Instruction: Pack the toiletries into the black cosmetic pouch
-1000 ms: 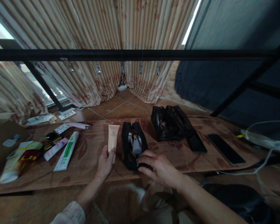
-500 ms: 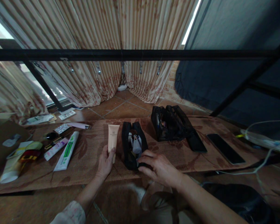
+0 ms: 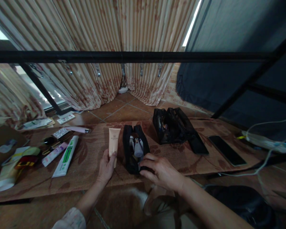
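Observation:
My left hand (image 3: 106, 167) is closed around the lower part of a beige squeeze tube (image 3: 113, 140), held upright with its flat end up. Just right of it, an unzipped black mesh pouch (image 3: 127, 149) stands on the cloth-covered surface. Inside the pouch lies a whitish bottle (image 3: 138, 148) among small items that are hard to make out. My right hand (image 3: 157, 170) grips the pouch's near right edge between thumb and fingers; its fingertips are partly hidden.
More black mesh pouches (image 3: 173, 127) stand behind on the right, beside a dark flat case (image 3: 198, 143) and a phone (image 3: 227, 150). A white-green tube (image 3: 66, 157), a pink tube (image 3: 54, 154) and a cardboard box (image 3: 4, 143) are at left. A black rail (image 3: 133, 57) crosses ahead.
The whole view has shifted slightly. Both hands keep their holds on the tube and the pouch, with no other visible difference.

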Motion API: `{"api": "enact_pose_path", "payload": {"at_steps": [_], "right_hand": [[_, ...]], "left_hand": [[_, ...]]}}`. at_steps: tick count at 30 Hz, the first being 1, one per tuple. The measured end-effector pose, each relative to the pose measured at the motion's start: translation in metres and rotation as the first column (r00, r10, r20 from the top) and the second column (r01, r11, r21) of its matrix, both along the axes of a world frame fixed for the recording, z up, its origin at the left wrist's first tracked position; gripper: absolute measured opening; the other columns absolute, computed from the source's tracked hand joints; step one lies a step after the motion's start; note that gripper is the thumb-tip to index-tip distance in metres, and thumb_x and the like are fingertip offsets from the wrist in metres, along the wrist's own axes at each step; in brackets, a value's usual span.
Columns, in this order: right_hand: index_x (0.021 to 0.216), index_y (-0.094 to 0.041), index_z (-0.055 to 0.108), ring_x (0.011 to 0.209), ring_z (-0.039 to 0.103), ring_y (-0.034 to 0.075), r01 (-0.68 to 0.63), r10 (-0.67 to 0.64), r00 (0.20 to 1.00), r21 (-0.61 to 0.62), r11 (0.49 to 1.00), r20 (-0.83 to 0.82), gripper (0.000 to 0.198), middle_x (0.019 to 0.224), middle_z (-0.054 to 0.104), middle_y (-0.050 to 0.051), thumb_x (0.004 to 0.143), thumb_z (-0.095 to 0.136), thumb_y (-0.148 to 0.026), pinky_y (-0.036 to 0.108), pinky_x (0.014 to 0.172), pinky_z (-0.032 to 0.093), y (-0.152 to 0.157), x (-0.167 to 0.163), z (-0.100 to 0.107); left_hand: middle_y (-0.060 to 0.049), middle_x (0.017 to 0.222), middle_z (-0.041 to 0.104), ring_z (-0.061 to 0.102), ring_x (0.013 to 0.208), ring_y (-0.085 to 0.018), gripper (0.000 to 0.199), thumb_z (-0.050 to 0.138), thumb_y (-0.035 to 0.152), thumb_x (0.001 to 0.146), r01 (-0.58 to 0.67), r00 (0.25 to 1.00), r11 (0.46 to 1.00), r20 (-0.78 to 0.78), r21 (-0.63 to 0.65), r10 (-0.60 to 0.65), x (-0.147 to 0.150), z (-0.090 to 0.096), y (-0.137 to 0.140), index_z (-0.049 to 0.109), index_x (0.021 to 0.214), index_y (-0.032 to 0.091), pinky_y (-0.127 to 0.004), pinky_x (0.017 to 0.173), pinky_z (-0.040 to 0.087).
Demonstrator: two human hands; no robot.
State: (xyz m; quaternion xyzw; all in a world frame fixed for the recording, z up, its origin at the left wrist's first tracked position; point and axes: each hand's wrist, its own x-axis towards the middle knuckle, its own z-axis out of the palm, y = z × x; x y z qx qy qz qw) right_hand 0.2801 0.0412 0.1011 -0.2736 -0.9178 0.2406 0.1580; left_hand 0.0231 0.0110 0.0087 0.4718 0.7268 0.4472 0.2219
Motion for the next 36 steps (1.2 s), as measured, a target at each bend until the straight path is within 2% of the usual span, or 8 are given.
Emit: {"api": "enact_pose_path", "payload": {"at_steps": [10, 21, 36], "right_hand": [[0.108, -0.02, 0.066, 0.092, 0.063, 0.017, 0.003, -0.003, 1.0, 0.007, 1.0, -0.004, 0.024, 0.104, 0.064, 0.007, 0.094, 0.051, -0.034, 0.027, 0.08, 0.05, -0.0005, -0.0003, 0.0009], [0.107, -0.019, 0.066, 0.093, 0.063, 0.017, -0.002, 0.002, 1.0, -0.006, 1.0, -0.011, 0.024, 0.104, 0.064, 0.007, 0.094, 0.051, -0.033, 0.027, 0.081, 0.049, -0.0001, 0.0003, -0.0003], [0.108, -0.02, 0.066, 0.093, 0.063, 0.016, -0.001, 0.001, 1.0, 0.011, 1.0, -0.02, 0.024, 0.104, 0.064, 0.007, 0.094, 0.051, -0.034, 0.027, 0.081, 0.05, 0.0012, 0.0008, -0.0022]], "left_hand": [[0.0, 0.074, 0.058, 0.056, 0.07, -0.018, 0.036, 0.045, 0.054, 0.085, -0.006, 1.0, 1.0, -0.011, 0.008, 0.006, 0.0013, 0.0024, -0.0007, 0.055, 0.093, 0.02, -0.028, 0.065, 0.044], [0.001, 0.075, 0.058, 0.055, 0.071, -0.017, 0.037, 0.045, 0.053, 0.086, 0.003, 1.0, 1.0, -0.007, 0.014, -0.003, -0.0012, -0.0033, 0.0004, 0.056, 0.095, 0.019, -0.028, 0.065, 0.044], [0.001, 0.074, 0.057, 0.055, 0.07, -0.017, 0.036, 0.044, 0.054, 0.086, 0.003, 1.0, 1.0, -0.01, 0.028, -0.003, -0.0001, -0.0017, 0.0, 0.055, 0.091, 0.02, -0.028, 0.066, 0.044]]}}
